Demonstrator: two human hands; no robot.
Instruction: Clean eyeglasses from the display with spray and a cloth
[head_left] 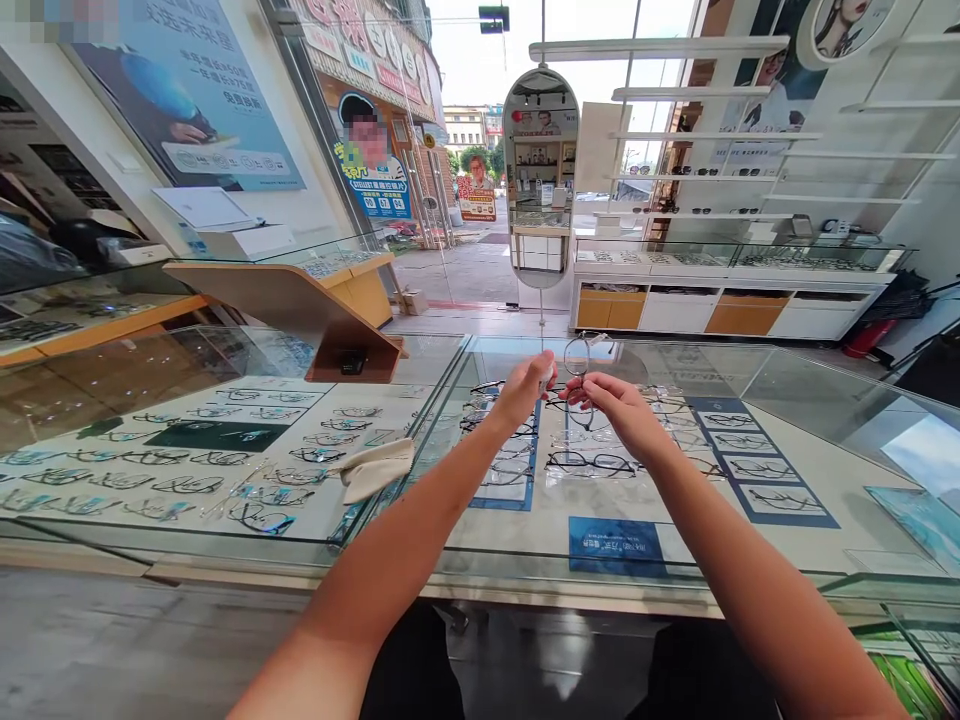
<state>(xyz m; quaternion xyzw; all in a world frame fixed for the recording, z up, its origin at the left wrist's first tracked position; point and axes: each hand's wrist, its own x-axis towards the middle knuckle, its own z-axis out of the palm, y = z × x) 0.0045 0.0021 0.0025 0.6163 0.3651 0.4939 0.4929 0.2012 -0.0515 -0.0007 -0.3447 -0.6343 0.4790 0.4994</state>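
Observation:
Above the glass counter, my right hand (616, 402) pinches a pair of eyeglasses (578, 352) with thin rims. One round lens points up and the other hangs lower, beneath the fingers. Close beside it on the left, my left hand (527, 388) is closed round a small whitish thing, mostly hidden by the fingers. I cannot tell whether that thing touches the eyeglasses. Under both hands, several rows of spectacle frames (592, 464) lie inside the display case, some on blue-and-white trays (525, 492).
A beige cloth (377, 470) lies on the counter glass to the left, near a brown angled stand (354, 368). Further frames fill the left case. An oval mirror (541, 180) stands beyond the counter, with white shelves (712, 137) to its right.

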